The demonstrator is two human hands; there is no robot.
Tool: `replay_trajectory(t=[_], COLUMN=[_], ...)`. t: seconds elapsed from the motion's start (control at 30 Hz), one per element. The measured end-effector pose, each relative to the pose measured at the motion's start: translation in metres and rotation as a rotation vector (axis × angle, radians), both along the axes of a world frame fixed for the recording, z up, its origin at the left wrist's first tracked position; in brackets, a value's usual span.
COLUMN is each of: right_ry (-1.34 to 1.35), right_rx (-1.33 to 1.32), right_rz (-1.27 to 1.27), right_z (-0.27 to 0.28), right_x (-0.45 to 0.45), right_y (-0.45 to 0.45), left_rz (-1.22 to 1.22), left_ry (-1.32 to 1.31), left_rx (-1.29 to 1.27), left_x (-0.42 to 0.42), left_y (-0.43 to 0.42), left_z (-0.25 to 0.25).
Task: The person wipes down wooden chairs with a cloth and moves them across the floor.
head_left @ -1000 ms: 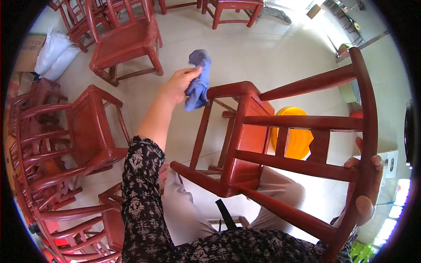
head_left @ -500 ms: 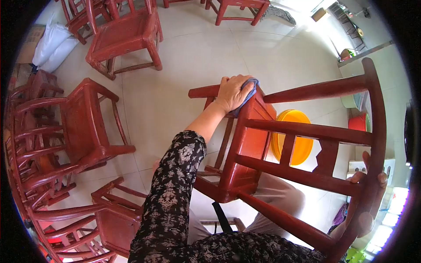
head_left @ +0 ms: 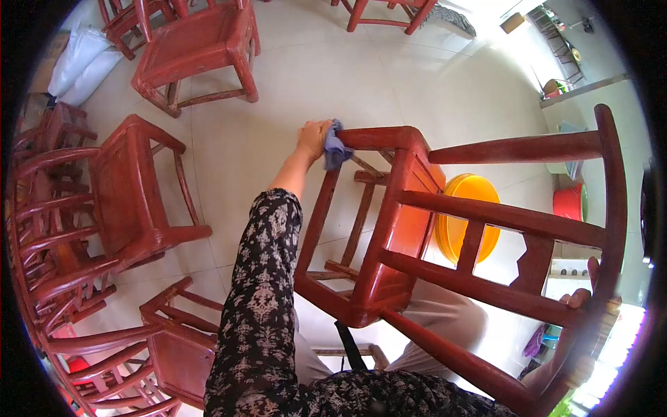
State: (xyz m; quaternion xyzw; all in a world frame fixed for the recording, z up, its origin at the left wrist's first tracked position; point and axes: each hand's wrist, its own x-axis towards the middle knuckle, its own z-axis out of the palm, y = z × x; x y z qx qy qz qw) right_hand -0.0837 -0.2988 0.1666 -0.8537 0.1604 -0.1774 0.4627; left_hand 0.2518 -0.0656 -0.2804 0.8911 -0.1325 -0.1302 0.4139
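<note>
A red wooden chair [head_left: 379, 274] is tipped in front of me, its backrest towards the right and its legs towards the left. At the end of its upper leg, my left hand [head_left: 315, 139] is closed on a blue-grey cloth [head_left: 336, 146], which is pressed against the wood. My right hand [head_left: 575, 299] grips the chair's backrest near its top rail; part of that hand is hidden behind the wood. Behind the chair, a yellow bucket [head_left: 486, 191] shows partly between the back slats.
Several other red chairs crowd the left side, including one chair [head_left: 128, 198] close by and another chair [head_left: 191, 48] farther up. White bags [head_left: 80, 66] lie at the upper left. A red container [head_left: 568, 201] stands at the right. Pale tiles cover the floor [head_left: 278, 90].
My left hand has slid the cloth leftward from the seat corner to the end of the leg. The chair has shifted slightly rightward in view, with my right hand still on its backrest.
</note>
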Motion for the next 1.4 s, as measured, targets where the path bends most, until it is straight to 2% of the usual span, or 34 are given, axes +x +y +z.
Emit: replay_trajectory(t=[0.07,0.13,0.17,0.23,0.27,0.33,0.37,0.43,0.47,0.53,0.57,0.67,0.7,0.73,0.77,0.8,0.87,0.9,0.93,0.97,1.03,1.07,1.13,1.23,1.3,1.37,1.4], right_ry=[-0.006,0.008,0.012,0.034,0.031,0.059,0.066,0.066,0.067,-0.037,-0.036,0.043,0.03,0.017,0.02,0.038,0.057,0.038,0.019,0.018,-0.024,-0.023,-0.024,-0.017,-0.021,-0.032,-0.026], right_rx=[-0.042,0.097,0.094,0.013,0.012,0.367,0.369,0.296,0.3,0.115,0.117,0.207,0.183,0.158,0.156,0.14,0.128,0.137,0.145,0.145,0.117,0.117,0.195,0.168,0.147,0.122,0.092], right_rz=[-0.072,0.309,0.316,0.131,0.133,-0.323,-0.323,0.174,0.176,0.421,0.426,0.464,0.341,0.218,0.22,0.173,0.128,0.316,0.503,0.505,0.526,0.522,0.553,0.491,0.432,0.368,0.362], right_z=[0.002,0.008,0.008,0.007,0.008,0.011,0.011,0.01,0.007,0.004,0.005,0.009,0.005,0.004,0.005,0.006,0.007,0.01,0.012,0.012,0.008,0.006,0.003,0.004,0.006,0.006,0.007], right_x=[0.002,0.014,0.014,0.015,0.013,0.004,0.001,-0.003,-0.001,0.011,0.012,0.005,-0.004,-0.01,-0.011,-0.012,-0.007,0.001,0.006,0.006,0.002,-0.002,-0.009,-0.017,-0.018,-0.015,-0.014], right_y=[-0.002,0.012,0.017,0.023,0.021,0.01,0.002,-0.01,-0.006,0.004,0.003,-0.01,-0.015,-0.018,-0.018,-0.018,-0.012,-0.001,0.005,0.003,-0.002,-0.009,-0.028,-0.036,-0.025,-0.014,-0.009], left_rz=[0.034,0.121,0.127,0.177,0.179,0.372,0.375,0.341,0.343,0.337,0.342,0.143,0.146,0.015,-0.115,-0.153,-0.154,-0.154,-0.078,-0.076,0.145,0.141,0.222,0.157,0.164,0.045,0.084], left_ry=[0.017,0.127,0.131,0.239,0.236,0.284,0.289,0.02,0.019,-0.031,-0.032,-0.034,-0.031,0.005,0.04,-0.113,-0.046,0.016,-0.094,-0.095,-0.064,-0.063,0.126,0.262,0.212,0.223,0.244], left_rx=[0.07,0.142,0.138,-0.16,-0.162,-0.44,-0.436,-0.304,-0.3,-0.449,-0.448,-0.432,-0.434,-0.358,-0.282,-0.247,-0.198,-0.15,0.002,0.002,0.26,0.26,0.213,0.215,0.269,0.273,0.309], left_x=[0.009,0.011,0.011,0.019,0.018,-0.001,-0.012,-0.031,-0.039,-0.055,-0.063,-0.087,-0.092,-0.096,-0.099,-0.103,-0.097,-0.094,-0.096,-0.1,-0.105,-0.105,-0.094,-0.086,-0.089,-0.09,-0.089], left_y=[0.012,0.016,0.019,0.029,0.028,0.019,0.019,0.022,0.02,0.017,0.016,0.012,0.015,0.019,0.022,0.023,0.023,0.023,0.012,0.002,-0.012,-0.014,-0.015,-0.019,-0.02,-0.016,-0.019], left_z=[-0.014,-0.02,-0.032,-0.059,-0.057,-0.054,-0.05,-0.023,-0.017,-0.006,0.004,0.044,0.057,0.071,0.077,0.073,0.078,0.085,0.08,0.084,0.094,0.098,0.103,0.109,0.109,0.118,0.115])
